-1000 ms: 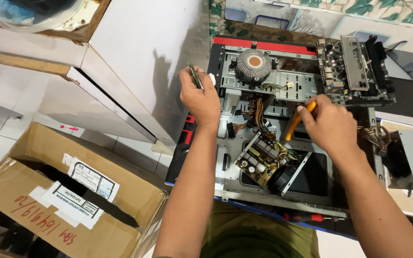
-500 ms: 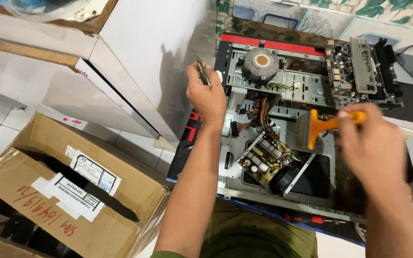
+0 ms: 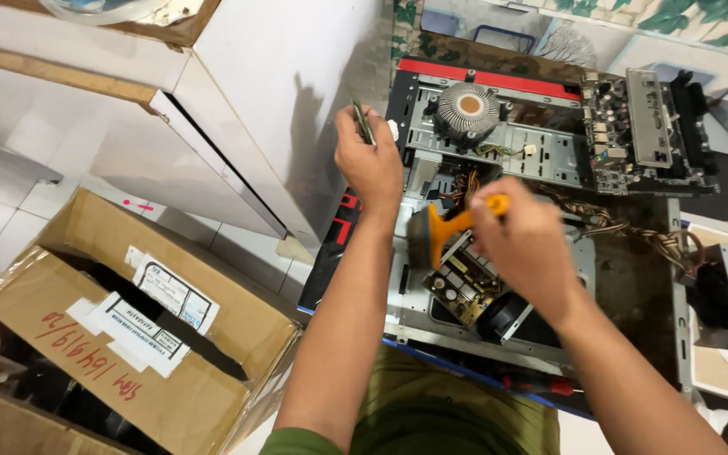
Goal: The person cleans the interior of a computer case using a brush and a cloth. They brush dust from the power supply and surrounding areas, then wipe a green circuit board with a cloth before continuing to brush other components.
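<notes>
Computer case (image 3: 549, 278), open and lying flat in front of me, bare grey sheet metal with punched holes and a red strip along the far edge. Inside it, a round finned cooler (image 3: 468, 109) with a copper-coloured hub sits toward the back. To the right, a green circuit board (image 3: 642, 135) dense with ports and black heat sinks rests on the case edge. Below my hands, a small yellow-brown power board (image 3: 463, 286) crowded with capacitors, with a bundle of orange and black wires (image 3: 634, 232) trailing off right.

My right hand (image 3: 528, 253) is clenched around the orange plastic handle of a brush (image 3: 440, 232), its dark bristle head pointing down over the power board. My left hand (image 3: 370, 164) pinches a thin, flat greenish strip (image 3: 362, 122) between fingers and thumb, held above the case's left wall; what it is, I can't make out.

Left, a torn cardboard box (image 3: 128, 329) with white labels on pale floor tiles; its dark contents are unclear. A white cabinet (image 3: 238, 101) stands behind it. A red-handled screwdriver (image 3: 537, 385) lies at the near edge, half hidden.
</notes>
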